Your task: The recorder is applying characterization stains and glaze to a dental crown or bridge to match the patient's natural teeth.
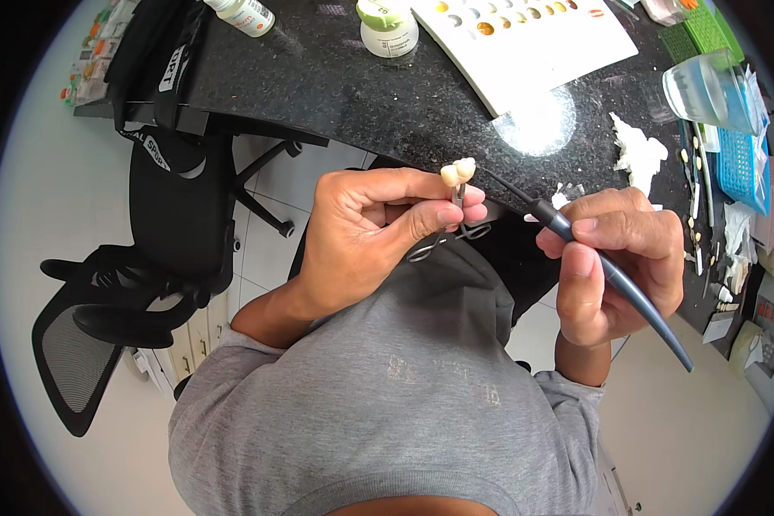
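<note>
My left hand (357, 228) is closed around a metal clamp forceps (457, 198), whose ring handles hang below the fingers. Its upper end carries a small cream-coloured dental bridge (458, 172), made of joined tooth crowns. My right hand (623, 262) grips a fine brush (643, 301) with a curved dark blue handle, between thumb and fingers. The dark brush tip points up and left, a short way to the right of the crowns and apart from them.
On the black speckled bench lie a white palette (546, 64) with coloured dabs, crumpled tissue (638, 153) and a glass of clear liquid (697, 90). A blue basket (742, 172) stands at right. Jars (389, 39) sit at the back; a black chair (176, 206) is at left.
</note>
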`<state>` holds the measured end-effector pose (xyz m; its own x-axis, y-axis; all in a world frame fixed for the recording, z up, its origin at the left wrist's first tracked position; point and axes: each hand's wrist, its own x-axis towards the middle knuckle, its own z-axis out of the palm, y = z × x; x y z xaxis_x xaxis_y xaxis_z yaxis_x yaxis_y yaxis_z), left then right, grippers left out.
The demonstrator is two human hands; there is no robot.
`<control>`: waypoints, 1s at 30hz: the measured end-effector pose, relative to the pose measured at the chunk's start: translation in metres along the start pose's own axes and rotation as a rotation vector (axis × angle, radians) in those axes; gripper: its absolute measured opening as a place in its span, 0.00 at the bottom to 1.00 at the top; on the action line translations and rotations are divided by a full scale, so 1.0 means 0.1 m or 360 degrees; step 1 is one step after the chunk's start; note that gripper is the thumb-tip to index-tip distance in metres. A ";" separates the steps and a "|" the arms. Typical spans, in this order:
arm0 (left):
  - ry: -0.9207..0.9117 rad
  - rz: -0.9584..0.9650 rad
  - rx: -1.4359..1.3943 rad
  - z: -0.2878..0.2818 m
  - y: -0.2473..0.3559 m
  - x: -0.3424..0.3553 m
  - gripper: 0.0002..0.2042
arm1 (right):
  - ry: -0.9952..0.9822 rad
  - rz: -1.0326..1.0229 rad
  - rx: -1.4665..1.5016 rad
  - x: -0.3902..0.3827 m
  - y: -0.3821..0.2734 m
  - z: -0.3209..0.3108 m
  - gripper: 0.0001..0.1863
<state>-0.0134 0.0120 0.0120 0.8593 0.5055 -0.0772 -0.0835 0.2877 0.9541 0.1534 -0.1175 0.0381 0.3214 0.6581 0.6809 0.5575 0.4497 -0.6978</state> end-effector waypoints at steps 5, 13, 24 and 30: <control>-0.0028 0.0051 0.0044 -0.02 -0.01 0.01 0.08 | -0.0021 0.0031 0.0026 0.00 -0.01 0.00 0.14; -0.0001 0.0074 0.0026 -0.01 -0.03 0.00 0.09 | -0.0054 -0.0026 -0.0071 0.01 0.01 -0.01 0.15; -0.0032 0.0164 0.0025 -0.02 -0.07 0.02 0.10 | -0.0025 0.0083 0.0019 0.02 -0.04 0.01 0.12; -0.0028 0.0167 0.0024 -0.02 -0.07 0.02 0.10 | -0.0013 0.0039 0.0056 0.03 -0.02 0.02 0.11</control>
<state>-0.0123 0.0126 0.0044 0.8549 0.5180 0.0282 -0.1659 0.2214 0.9610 0.1519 -0.1155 0.0408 0.3284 0.6739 0.6618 0.5220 0.4545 -0.7218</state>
